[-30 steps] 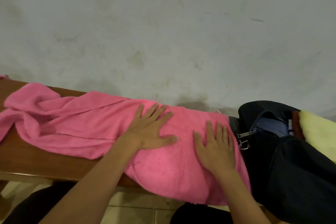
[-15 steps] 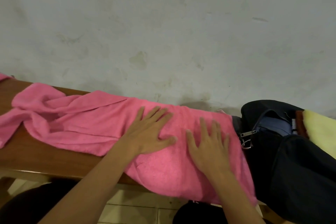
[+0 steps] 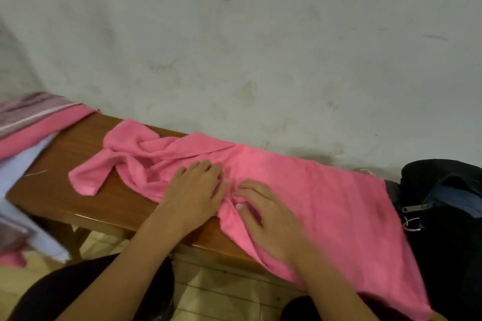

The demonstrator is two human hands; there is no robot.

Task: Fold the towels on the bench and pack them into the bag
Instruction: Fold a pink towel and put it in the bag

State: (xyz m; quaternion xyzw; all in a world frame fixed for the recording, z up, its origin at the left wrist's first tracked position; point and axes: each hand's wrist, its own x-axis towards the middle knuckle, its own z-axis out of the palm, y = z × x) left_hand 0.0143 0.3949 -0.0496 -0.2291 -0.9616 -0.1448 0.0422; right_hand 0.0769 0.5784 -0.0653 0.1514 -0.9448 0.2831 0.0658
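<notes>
On bench (image 3: 86, 143), left hand (image 3: 194, 191), right hand (image 3: 268, 219), grip flat, fingers straight, pressing pink towel (image 3: 326, 195).

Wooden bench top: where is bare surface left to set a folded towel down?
Bare brown wood shows only between the heaped cloths at far left and the crumpled pink towel. Rightward, towel, both hands and the black zippered bag cover everything.

Towel (image 3: 326, 198) – matt cloth (bench (image 3: 86, 190) glossy wood)

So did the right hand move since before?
Yes. The right hand slid left along the pink towel, away from the black bag, and now sits close beside the left hand.
</notes>
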